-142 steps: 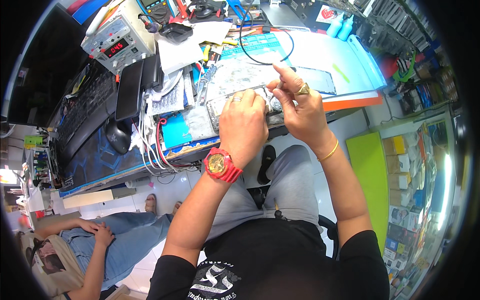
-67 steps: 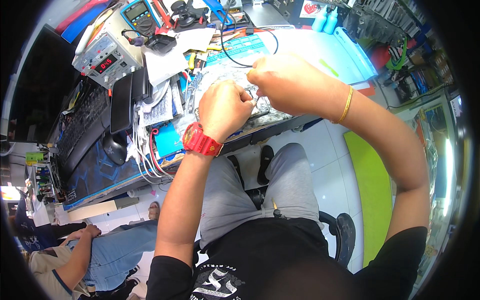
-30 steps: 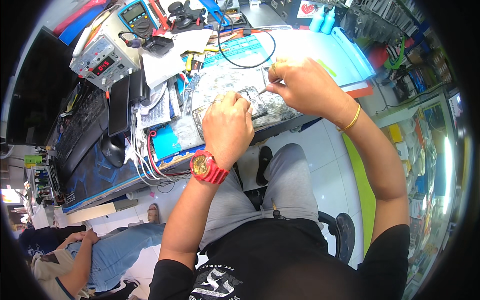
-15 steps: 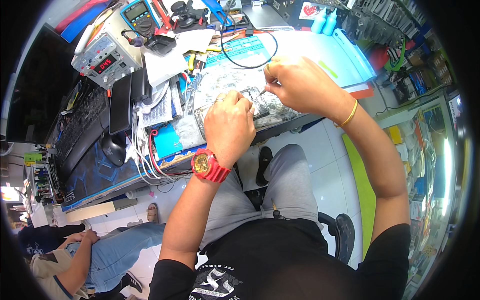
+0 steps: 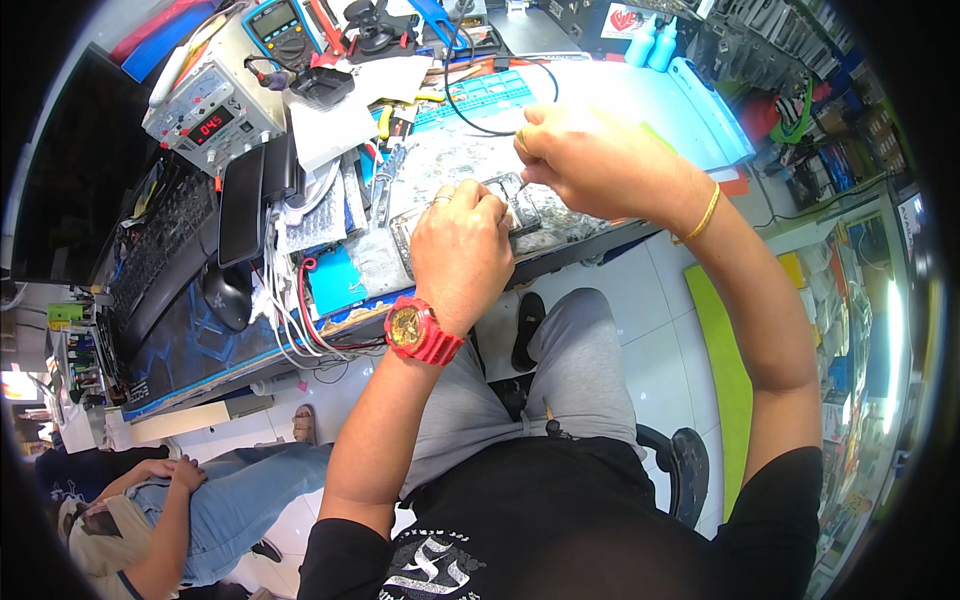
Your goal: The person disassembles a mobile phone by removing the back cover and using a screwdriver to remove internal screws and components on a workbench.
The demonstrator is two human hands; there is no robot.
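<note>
Cluttered workbench (image 5: 375,262) stands ahead of the person, with a power supply (image 5: 215,118) and a black mouse (image 5: 228,297) well to the left of both hands. Left hand (image 5: 462,245): back upward, fingers bunched and bent down over an opened phone (image 5: 524,213). Phone parts show on both sides of this hand; whether the hidden fingertips clasp it or only press on it cannot be told. Left forearm slants up and inward, wearing a red watch (image 5: 422,332).

Right hand (image 5: 590,165): just beyond and to the right of the left, knuckles up, wrist bent, thumb and finger in a narrow pinch on a thin tool (image 5: 522,184). Tool points down at the phone's far right end; contact cannot be confirmed. Right elbow is bent outward, and a gold bracelet (image 5: 704,213) circles the wrist. Above the pinch, a black cable (image 5: 447,92) loops beside a blue tray (image 5: 500,90). Two light-blue bottles (image 5: 650,45) stand farther off, up and to its right.
</note>
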